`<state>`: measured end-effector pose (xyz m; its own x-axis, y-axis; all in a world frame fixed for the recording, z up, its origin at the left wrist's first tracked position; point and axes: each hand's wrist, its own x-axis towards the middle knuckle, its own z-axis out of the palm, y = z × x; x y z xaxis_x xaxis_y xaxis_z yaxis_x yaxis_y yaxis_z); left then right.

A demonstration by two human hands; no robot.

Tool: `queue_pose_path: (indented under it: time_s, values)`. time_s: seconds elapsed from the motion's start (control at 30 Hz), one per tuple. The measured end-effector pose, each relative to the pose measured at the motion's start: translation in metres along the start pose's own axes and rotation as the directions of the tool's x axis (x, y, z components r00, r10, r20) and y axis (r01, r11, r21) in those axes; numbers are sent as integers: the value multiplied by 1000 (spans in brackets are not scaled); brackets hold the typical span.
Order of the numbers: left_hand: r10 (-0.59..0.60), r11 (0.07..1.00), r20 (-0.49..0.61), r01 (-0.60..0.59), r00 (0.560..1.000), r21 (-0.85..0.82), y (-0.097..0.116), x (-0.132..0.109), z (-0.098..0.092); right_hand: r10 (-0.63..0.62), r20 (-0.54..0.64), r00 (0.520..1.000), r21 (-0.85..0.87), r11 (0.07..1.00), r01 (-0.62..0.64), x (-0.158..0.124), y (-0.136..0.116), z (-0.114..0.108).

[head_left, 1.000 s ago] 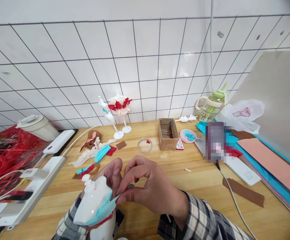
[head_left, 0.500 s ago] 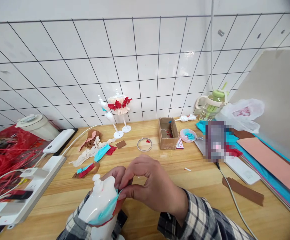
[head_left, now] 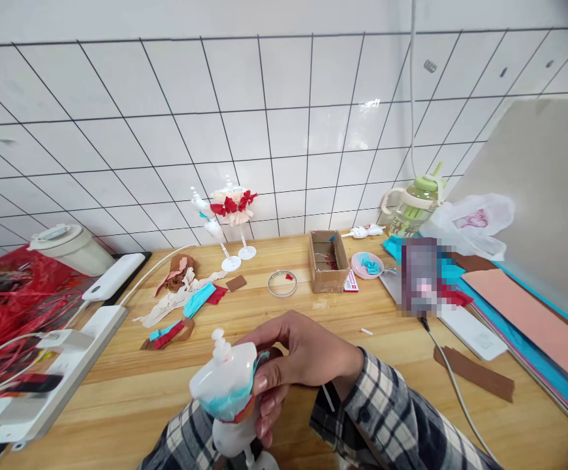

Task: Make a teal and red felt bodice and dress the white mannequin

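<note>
Nearest: small white mannequin held up tilted over the wooden surface, low and left of centre. Right hand curled, thumb in front and index finger reaching behind, closed on the mannequin's side at the edge of the blue cloth. Left hand mostly hidden behind the mannequin; fingertips below the right thumb may be its own, so its grip cannot be told. Progress, judged: blue cloth lies across the chest, red cloth shows beneath it; a blue end stands loose by the right thumb, so the wrap looks partly done. Whether anything is fastened behind: not visible. No bows or frill on this piece. Further out: cut strips at left, a blue strip beyond them, metal ring near the middle, cardboard box to its right, pink bowl beside that box. Farthest, before the tiled wall: one standing mannequin with a little blue, another mannequin with pale ruffles and red bows.
</note>
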<state>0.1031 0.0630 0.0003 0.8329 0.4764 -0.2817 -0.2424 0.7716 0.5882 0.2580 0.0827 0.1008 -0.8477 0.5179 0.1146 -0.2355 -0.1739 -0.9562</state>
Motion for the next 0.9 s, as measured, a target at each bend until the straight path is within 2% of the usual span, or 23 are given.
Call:
queue_pose_path:
  time_s: [0.03, 0.07, 0.13, 0.2, 0.23, 0.3, 0.33, 0.37, 0.4, 0.47, 0.5, 0.57, 0.63, 0.73, 0.8, 0.87, 0.9]
  values:
    - [-92, 996, 120, 93, 988, -3, 2, 0, 2, 12, -43, 999, 37, 999, -11, 0, 0, -1]
    - [-109, 994, 136, 111, 985, -6, 5, -2, 4, 15, -100, 995, 60, 998, -9, 1, 0, -2]
    - [31, 998, -51, -33, 998, -45, 18, -10, 11, 13, -226, 974, 87, 996, 7, 3, -1, -5]
    - [87, 996, -119, -90, 989, -18, 37, -23, 18, 7, -333, 943, 99, 995, 28, 5, -3, -9]
    - [199, 980, -231, -189, 952, 68, 48, -30, 22, -12, -376, 926, 90, 995, 50, 7, -3, -11]
    - [457, 885, -399, -360, 795, 296, 67, -44, 30, -72, -449, 891, 30, 995, 96, 8, -3, -13]
    - [551, 830, -429, -417, 716, 370, 73, -50, 35, -101, -480, 871, -10, 994, 110, 9, -3, -13]
    - [627, 774, -414, -467, 660, 428, 77, -56, 41, -125, -508, 852, -53, 992, 114, 10, -3, -12]
    - [668, 732, -385, -470, 637, 492, 78, -60, 48, -143, -534, 833, -94, 989, 110, 10, -3, -11]
    - [704, 650, -306, -408, 640, 641, 73, -65, 63, -156, -571, 806, -147, 985, 87, 11, -2, -7]
    - [720, 612, -304, -365, 624, 702, 68, -66, 71, -152, -577, 803, -161, 984, 71, 10, -3, -4]
    - [694, 596, -361, -216, 623, 774, 59, -66, 82, -133, -566, 813, -182, 983, 34, 10, -4, 1]
    - [668, 594, -386, -143, 636, 791, 53, -65, 89, -112, -532, 839, -195, 981, 8, 8, -5, 4]
    - [613, 620, -371, -134, 698, 773, 52, -65, 89, -109, -488, 866, -252, 967, -21, 5, -8, 3]
    - [564, 641, -380, -98, 734, 761, 55, -66, 86, -142, -521, 842, -330, 943, -45, 3, -10, 0]
    - [538, 628, -392, -45, 746, 777, 58, -66, 83, -183, -546, 817, -402, 914, -63, 0, -13, -5]
    - [537, 611, -392, -23, 747, 791, 60, -65, 82, -189, -534, 824, -426, 902, -70, -2, -14, -7]
